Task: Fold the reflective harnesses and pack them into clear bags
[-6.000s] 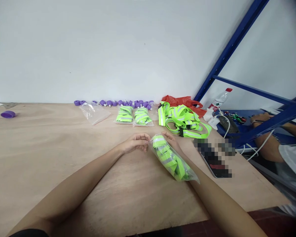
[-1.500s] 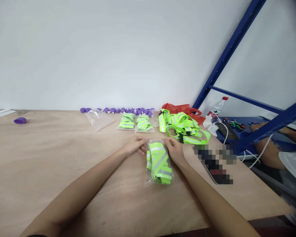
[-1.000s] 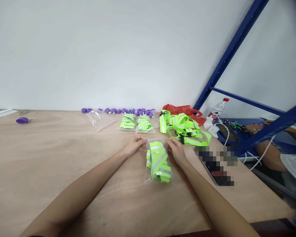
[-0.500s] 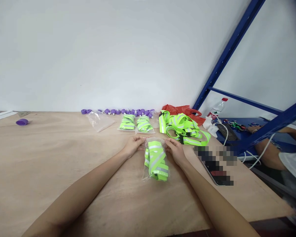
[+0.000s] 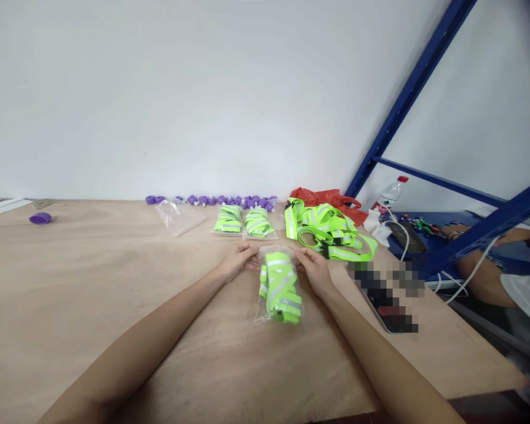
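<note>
Left hand (image 5: 239,263) pinches the 11 o'clock corner of the clear plastic bag (image 5: 262,310) of neon-green, silver-striped webbing (image 5: 280,285) sitting between both hands, right hand (image 5: 314,268) pinches the 1 o'clock corner, so imo just pull that top edge taut and level.

Phone screen (image 5: 383,299) unreadable (mosaic blocks)

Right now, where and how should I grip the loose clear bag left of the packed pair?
Probably pinch the loose clear bag by its near corner, from the near side: it looks limp, that corner juts toward the camera, and purple pieces sit along its far side. The left hand is nearer.
</note>
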The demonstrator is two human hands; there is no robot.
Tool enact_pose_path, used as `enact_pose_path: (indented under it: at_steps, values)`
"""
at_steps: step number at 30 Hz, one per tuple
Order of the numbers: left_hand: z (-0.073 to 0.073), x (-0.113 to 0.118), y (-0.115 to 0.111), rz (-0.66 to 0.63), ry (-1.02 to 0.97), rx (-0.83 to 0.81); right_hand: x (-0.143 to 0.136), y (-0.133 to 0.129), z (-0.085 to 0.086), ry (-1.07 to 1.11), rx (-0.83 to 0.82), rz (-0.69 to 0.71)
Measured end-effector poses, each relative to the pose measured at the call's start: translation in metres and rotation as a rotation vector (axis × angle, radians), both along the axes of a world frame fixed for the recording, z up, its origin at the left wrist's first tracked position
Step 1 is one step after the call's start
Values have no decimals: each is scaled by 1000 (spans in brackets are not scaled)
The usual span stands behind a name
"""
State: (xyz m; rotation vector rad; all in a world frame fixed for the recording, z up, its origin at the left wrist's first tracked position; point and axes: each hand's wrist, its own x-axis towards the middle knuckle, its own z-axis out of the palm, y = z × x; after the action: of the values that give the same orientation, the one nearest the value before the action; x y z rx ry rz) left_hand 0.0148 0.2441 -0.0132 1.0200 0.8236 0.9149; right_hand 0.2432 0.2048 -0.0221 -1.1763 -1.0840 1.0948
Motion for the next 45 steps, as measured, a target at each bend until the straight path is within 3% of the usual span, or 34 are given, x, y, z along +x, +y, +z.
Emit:
enact_pose_path:
  at_steps: [16, 30, 39, 45]
  values:
    - [6, 2, -7, 25, 30, 56, 0, -2, 3, 87, -28, 54]
    - [2, 3, -3, 28, 41, 40, 1, 1, -2, -40, 1, 30]
    - [1, 3, -5, 148, 28, 71, -1, -2, 5, 65, -50, 65]
    - [5, 3, -8, 161, 53, 87, -1, -2, 3, 73, -50, 73]
